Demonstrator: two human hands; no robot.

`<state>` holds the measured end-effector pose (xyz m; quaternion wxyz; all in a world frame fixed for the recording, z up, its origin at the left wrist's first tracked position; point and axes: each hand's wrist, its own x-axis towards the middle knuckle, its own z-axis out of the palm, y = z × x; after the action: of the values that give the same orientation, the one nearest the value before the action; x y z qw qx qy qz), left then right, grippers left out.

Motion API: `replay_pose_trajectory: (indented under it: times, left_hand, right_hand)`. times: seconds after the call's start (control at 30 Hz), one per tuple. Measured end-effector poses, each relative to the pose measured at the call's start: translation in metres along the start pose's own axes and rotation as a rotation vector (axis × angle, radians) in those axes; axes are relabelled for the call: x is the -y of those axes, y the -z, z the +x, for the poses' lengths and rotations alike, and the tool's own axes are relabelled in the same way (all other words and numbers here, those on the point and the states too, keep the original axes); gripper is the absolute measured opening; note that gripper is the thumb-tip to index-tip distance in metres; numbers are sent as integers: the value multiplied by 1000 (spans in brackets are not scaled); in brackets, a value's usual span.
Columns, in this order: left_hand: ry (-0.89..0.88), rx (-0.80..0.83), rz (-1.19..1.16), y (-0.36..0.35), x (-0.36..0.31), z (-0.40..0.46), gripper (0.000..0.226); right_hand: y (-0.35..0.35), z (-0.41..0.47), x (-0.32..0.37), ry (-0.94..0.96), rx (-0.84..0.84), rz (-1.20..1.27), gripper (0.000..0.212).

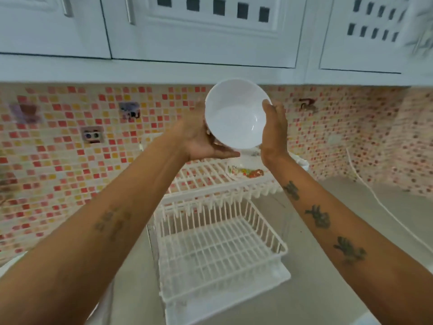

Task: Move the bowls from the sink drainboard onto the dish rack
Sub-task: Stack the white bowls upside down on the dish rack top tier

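You hold a white bowl [235, 114] between left hand [199, 139] and right hand [273, 132] above the dish rack [220, 231]; one patterned dish [246, 171] sits on the top tier; the drainboard is out of view.

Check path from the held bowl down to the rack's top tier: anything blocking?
Partly. Both hands hold the white bowl above the dish rack. A patterned dish already sits at the top tier's far right end, directly under the bowl; the slots to its left look free.
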<state>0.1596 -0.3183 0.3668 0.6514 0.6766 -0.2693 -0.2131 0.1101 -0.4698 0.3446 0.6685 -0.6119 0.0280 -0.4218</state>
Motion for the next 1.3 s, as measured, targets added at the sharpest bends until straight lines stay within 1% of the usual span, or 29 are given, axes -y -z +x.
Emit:
replay_pose_trajectory:
  times: [0.03,0.07,0.1,0.13,0.17,0.23,0.27,0.33,0.4,0.43,0.53,0.57,0.63,0.67,0.73,0.77,0.83,0.87,1.0,1.07,1.13,1.2,1.27,1.3]
  left_hand:
    - [27,-14,-196,-7,-1,10,44]
    - [33,-57,-224,-13,0,18,39]
    - [15,-80,-210,-22,-2,21,42]
    - [-29,-158,-105,-25,-1,25,48]
    - [-79,-188,-21,-28,3,32,52]
    - [-220,-277,219,-32,13,51,58]
    - [-316,-308,349,-32,18,57,60]
    - [-476,-313,576,-37,28,67,69]
    - [-541,-281,785,-38,39,78,78]
    - [-549,-254,872,-39,45,81,80]
    - [-548,-212,1001,-40,63,89,83]
    - [-545,-206,1018,-40,68,92,83]
    - [-530,-193,1030,-39,75,96,84]
    - [-525,-191,1035,-39,77,97,84]
    - [-507,-191,1050,-42,79,101,83]
    - [-502,-188,1060,-44,80,102,83]
    - [-484,-166,1076,-47,84,104,83]
    - [-466,-151,1078,-47,86,105,82]
    - [-374,-96,1074,-48,92,108,81]
    - [-338,-98,1048,-49,93,108,82]
    - [-307,-94,1025,-49,93,108,84]
    - [-308,-107,986,-49,89,105,86]
    - [-368,-178,887,-49,80,97,81]
    - [-400,-239,805,-47,74,89,75]
  right_hand:
    - [10,9,-5,8,16,-25,20]
    - [20,20,-10,6,39,-56,20]
    - [27,29,-16,-8,63,-94,25]
    - [32,34,-20,-28,85,-129,31]
    - [37,40,-24,-51,101,-158,38]
    - [46,52,-32,-105,135,-207,54]
    - [50,57,-37,-139,160,-214,59]
    - [56,66,-42,-231,210,-204,55]
    - [58,71,-47,-314,219,-229,51]
    - [59,74,-52,-348,225,-272,53]
    - [63,79,-68,-419,258,-398,79]
    - [63,80,-71,-442,263,-416,82]
    - [63,83,-76,-470,273,-434,78]
    - [64,85,-79,-483,274,-431,79]
    - [66,90,-85,-523,265,-424,89]
    - [67,92,-89,-532,270,-424,87]
    - [69,93,-93,-534,297,-439,70]
    - [70,94,-95,-541,307,-449,64]
    - [70,97,-104,-568,351,-535,52]
    - [69,98,-106,-576,357,-564,49]
    - [69,98,-106,-570,347,-584,53]
    - [69,97,-104,-494,319,-706,59]
    - [69,93,-100,-284,274,-870,61]
    - [69,89,-96,-151,251,-897,59]
